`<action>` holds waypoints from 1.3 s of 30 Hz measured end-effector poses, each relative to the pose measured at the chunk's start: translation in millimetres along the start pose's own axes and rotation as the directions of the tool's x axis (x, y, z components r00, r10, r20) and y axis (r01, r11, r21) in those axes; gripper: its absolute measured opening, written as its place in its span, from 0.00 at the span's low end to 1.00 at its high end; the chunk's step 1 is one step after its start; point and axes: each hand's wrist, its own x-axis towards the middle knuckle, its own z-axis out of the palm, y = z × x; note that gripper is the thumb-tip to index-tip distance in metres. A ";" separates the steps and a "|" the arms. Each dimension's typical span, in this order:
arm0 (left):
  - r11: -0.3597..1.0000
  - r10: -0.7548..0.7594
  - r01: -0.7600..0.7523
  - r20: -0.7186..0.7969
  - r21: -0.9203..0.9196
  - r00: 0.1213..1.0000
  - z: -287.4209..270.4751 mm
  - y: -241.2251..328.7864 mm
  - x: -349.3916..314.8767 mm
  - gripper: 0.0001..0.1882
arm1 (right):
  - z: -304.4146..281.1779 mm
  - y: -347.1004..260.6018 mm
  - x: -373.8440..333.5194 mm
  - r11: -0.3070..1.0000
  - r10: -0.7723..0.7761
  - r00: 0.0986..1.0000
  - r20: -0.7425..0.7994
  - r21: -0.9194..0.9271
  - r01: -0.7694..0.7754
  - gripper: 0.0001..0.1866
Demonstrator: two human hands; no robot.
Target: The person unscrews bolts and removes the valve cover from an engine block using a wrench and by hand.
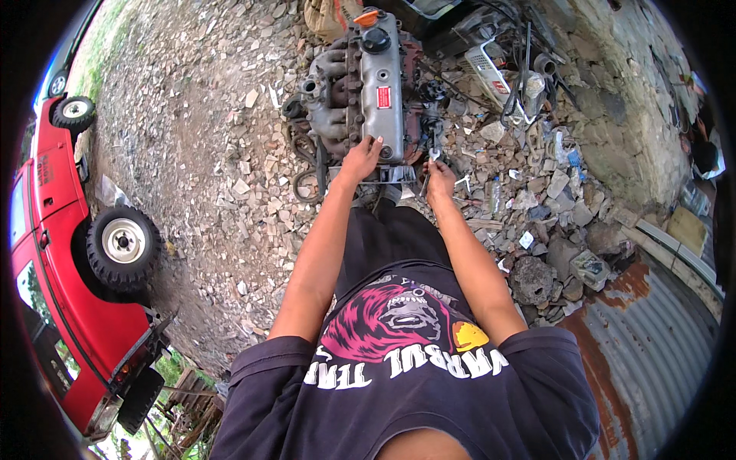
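A car engine [337, 100] with a grey valve cover [381, 123] stands on the stony ground in front of me. At the cover's near left edge rests my left hand [360, 159], its fingers laid on the metal and nothing seen in them. Beside the engine's near right corner, my right hand [440, 182] is closed around a wrench [435, 154], whose bright head points away from me toward the engine's side. Whether that head touches a bolt, I cannot tell. An orange piece [366, 18] and a black cap [376, 40] sit at the cover's far end.
Loose stones and broken tile cover the ground. A white plastic crate [491, 73] and a clear bottle [495, 195] lie on the right, before a stone wall [636, 92]. Rusty corrugated sheet [644, 360] is at lower right. A red vehicle [57, 230] stands left.
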 end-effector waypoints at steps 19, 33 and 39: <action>0.997 0.075 -0.074 0.086 -0.009 0.994 3.3 -4.4 0.5 0.29 | 58.1 48.0 -33.0 0.966 -0.095 0.991 -0.090 -0.250 0.070 0.10; 0.980 0.196 -0.197 0.067 -0.003 0.978 3.7 -11.6 -6.9 0.28 | 63.5 45.3 -30.6 0.961 -0.073 0.997 -0.023 -0.269 0.064 0.12; 0.951 0.287 -0.290 -0.042 -0.103 0.957 8.8 1.5 -11.0 0.26 | 48.3 60.7 -14.2 0.879 -0.072 0.992 0.108 -0.464 0.114 0.12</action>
